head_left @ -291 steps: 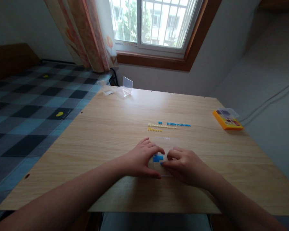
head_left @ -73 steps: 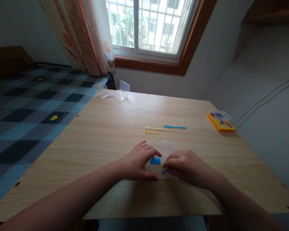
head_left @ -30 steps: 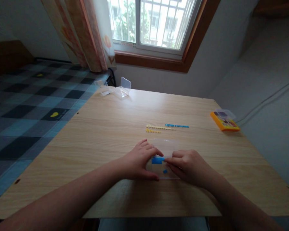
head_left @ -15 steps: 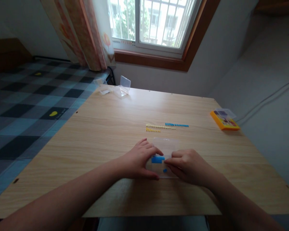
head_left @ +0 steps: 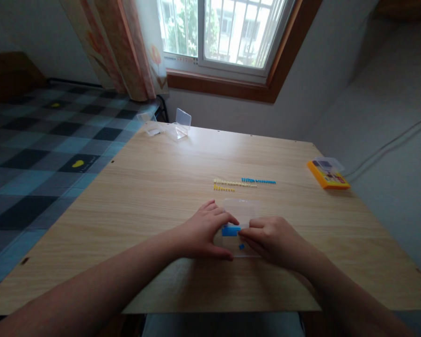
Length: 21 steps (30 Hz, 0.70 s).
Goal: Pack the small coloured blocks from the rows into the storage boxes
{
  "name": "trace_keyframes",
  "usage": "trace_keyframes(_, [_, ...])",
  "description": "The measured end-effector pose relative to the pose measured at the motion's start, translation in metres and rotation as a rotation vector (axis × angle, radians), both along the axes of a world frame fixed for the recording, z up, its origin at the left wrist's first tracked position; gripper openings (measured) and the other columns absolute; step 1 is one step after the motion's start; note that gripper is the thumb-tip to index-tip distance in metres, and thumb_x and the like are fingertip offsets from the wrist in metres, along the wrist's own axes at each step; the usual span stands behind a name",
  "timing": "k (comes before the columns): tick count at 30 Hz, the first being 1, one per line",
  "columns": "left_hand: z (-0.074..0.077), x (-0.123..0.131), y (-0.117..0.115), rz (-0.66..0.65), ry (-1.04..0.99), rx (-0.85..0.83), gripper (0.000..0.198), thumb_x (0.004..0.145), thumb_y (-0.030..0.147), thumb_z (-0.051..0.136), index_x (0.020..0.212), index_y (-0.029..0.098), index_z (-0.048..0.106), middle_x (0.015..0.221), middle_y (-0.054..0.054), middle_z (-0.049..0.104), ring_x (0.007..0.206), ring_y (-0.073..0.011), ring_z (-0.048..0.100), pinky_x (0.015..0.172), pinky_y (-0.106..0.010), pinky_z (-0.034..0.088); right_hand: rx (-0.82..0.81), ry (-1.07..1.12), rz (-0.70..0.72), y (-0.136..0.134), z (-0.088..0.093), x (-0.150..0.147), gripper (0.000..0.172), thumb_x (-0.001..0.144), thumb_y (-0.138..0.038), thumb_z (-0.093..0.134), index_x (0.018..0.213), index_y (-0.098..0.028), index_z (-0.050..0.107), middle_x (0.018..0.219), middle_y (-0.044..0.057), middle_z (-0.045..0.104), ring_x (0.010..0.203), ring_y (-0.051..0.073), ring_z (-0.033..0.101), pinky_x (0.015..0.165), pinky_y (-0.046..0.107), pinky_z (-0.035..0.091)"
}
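Note:
A clear plastic box (head_left: 239,210) lies open near the front of the table, its lid side toward the back. Inside it a row of blue blocks (head_left: 230,231) lies along the left, with a small loose blue piece (head_left: 242,246) nearer me. My left hand (head_left: 210,231) curves around the box's left side, thumb along the front edge and index finger by the blue row. My right hand (head_left: 272,238) reaches in from the right, fingertips pinched at the right end of the row. Whatever is between those fingertips is hidden.
Behind the box lie rows of small pieces: pale yellow (head_left: 235,184), yellow (head_left: 223,189) and blue (head_left: 258,181). Two clear open cases (head_left: 178,130) stand at the back left table edge. An orange box (head_left: 328,175) lies at the right edge. A checked bed (head_left: 56,150) adjoins on the left.
The view has shifted very slightly. Both hands keep almost the same positions at the box, and the blue row and loose piece look the same.

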<state>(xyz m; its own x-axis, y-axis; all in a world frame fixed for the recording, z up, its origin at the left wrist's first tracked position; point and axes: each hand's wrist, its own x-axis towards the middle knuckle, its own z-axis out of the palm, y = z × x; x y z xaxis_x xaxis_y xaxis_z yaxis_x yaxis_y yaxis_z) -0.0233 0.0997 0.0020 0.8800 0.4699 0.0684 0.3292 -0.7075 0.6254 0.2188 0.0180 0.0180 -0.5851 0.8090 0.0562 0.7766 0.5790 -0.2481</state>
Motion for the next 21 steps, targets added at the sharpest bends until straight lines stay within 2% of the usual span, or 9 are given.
trace_keyframes(9, [0.000,0.000,0.000,0.001,-0.007,-0.008,0.066,0.067,0.056,0.090,0.121,0.027,0.066,0.118,-0.006,0.069,0.118,-0.0322,0.059,0.121,-0.058,0.021,-0.034,0.095,0.012,-0.001,0.006,0.006,0.022,0.101,-0.024,0.053,0.098,-0.022,0.075,0.075,0.001,0.065,0.064,0.012,0.054,0.061,0.028,0.032])
trace_keyframes(16, [0.002,-0.001,0.000,-0.001,0.010,-0.009,0.066,0.068,0.055,0.090,0.121,0.026,0.066,0.117,-0.006,0.068,0.117,-0.0328,0.058,0.119,-0.057,0.025,-0.117,0.097,0.151,-0.001,0.013,0.009,0.021,0.094,-0.019,0.055,0.083,-0.021,0.073,0.073,0.001,0.065,0.060,0.011,0.051,0.058,0.029,0.029])
trace_keyframes(21, [0.001,-0.001,0.000,-0.008,0.008,-0.011,0.066,0.067,0.053,0.091,0.121,0.025,0.066,0.115,-0.006,0.068,0.115,-0.0317,0.058,0.118,-0.056,0.025,-0.121,0.070,0.157,-0.002,0.011,0.006,0.020,0.092,-0.019,0.056,0.080,-0.021,0.071,0.072,0.000,0.064,0.059,0.012,0.050,0.057,0.030,0.028])
